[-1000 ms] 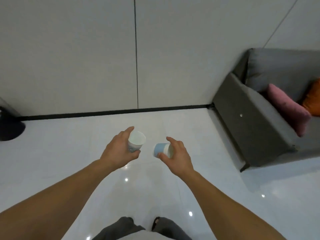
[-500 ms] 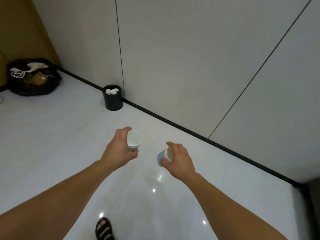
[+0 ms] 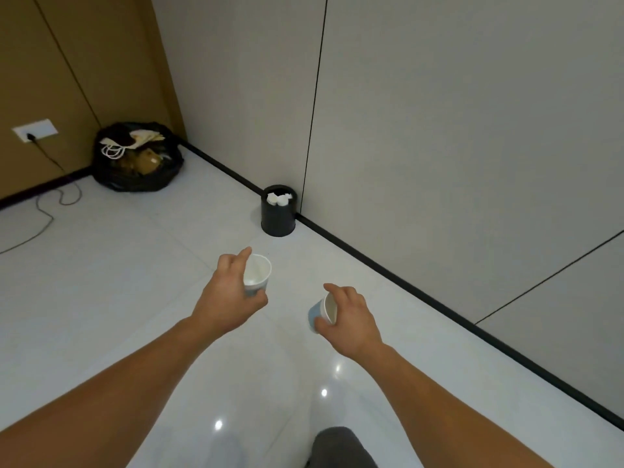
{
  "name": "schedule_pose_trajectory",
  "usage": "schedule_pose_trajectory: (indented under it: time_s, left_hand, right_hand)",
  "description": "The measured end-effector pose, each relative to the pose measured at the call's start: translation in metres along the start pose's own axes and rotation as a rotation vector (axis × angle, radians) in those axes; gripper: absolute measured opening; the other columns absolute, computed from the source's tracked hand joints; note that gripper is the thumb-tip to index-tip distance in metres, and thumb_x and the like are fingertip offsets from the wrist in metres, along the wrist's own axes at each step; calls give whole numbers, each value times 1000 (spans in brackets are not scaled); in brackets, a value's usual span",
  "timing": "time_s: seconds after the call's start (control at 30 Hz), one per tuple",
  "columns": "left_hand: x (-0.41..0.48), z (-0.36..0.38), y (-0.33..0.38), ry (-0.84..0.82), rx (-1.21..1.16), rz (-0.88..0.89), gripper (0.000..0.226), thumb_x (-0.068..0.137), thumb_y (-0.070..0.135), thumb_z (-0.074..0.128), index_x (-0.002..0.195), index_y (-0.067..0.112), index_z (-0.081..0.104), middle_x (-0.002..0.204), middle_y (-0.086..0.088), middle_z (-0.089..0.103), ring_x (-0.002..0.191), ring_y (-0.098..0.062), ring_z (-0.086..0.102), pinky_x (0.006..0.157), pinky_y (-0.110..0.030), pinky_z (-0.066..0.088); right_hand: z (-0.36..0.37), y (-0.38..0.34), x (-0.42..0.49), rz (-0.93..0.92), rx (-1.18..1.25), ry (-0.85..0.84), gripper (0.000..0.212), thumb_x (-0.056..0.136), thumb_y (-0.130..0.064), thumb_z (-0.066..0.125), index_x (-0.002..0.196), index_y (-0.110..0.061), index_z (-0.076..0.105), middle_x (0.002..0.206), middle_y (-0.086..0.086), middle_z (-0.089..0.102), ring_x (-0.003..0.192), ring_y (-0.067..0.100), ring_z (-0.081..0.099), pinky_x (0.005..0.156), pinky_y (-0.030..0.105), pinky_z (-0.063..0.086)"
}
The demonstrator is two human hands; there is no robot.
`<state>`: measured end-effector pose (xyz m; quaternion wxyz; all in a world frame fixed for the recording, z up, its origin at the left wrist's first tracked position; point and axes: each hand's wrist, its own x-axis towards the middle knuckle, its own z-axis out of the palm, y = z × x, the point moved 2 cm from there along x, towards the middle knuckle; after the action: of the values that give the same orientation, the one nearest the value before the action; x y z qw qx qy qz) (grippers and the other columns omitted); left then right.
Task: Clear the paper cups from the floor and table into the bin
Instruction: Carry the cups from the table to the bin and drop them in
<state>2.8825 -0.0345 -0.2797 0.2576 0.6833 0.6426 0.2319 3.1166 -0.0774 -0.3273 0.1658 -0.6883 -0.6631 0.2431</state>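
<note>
While each hand (image 3: pixel 229 295) grips a cup (image 3: pixel 257 275), the bin (image 3: pixel 279 211) stands ahead.

The left forearm (image 3: pixel 118 393) enters from 8 o'clock and the right forearm (image 3: pixel 439 400) from 4 o'clock; both are bare, uncovered from the view's edge to the left hand (image 3: pixel 229 295) and right hand (image 3: pixel 351 319). At 6 o'clock, on the bottom edge, a rounded knee (image 3: pixel 341 447) shows in dark grey cloth, smooth and plain; trousers or shorts cannot be told.

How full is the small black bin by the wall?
Not empty: white paper cups show just below the rim of the bin.
</note>
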Motion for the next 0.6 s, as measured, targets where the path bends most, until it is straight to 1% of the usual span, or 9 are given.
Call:
schedule_pose_trajectory:
  time_s: [0.2,0.4,0.5,0.57,0.6]
  left_hand:
    - [98,17,-4,-2,8,-3,76,78,33,71,142,21,32,137,-1,34,111,-25,52,90,-35,48]
    - [209,-13,-10,84,66,-69,78,76,30,74,141,21,33,137,-3,36,111,-26,52,91,-37,49]
    - [260,-25,-11,138,81,-79,82,75,29,76,143,22,30,138,-4,35,112,-25,52,90,-36,49]
    - [286,-24,-14,127,89,-103,86,76,29,76,145,26,25,138,-3,34,113,-24,51,91,-36,50]
    - [300,-23,-16,116,92,-85,87,77,30,75,147,29,23,137,-3,34,112,-24,51,91,-36,50]
  right_hand:
    - [-3,5,116,-7,-28,-40,69,84,-41,62,146,-30,33,138,-1,41,124,19,39,100,33,42]
    - [-8,-25,249,-100,11,-72,68,85,-39,61,146,-29,33,138,-2,40,125,20,36,100,32,40]
    - [-15,-35,305,-144,1,-86,68,85,-39,60,147,-28,32,138,-1,40,126,20,36,101,32,39]
    - [-17,-35,333,-125,-8,-96,68,86,-39,60,147,-27,32,138,0,40,126,21,36,102,32,38]
    - [-18,-35,347,-124,-9,-94,68,86,-40,60,147,-27,33,138,0,40,126,21,37,102,31,39]
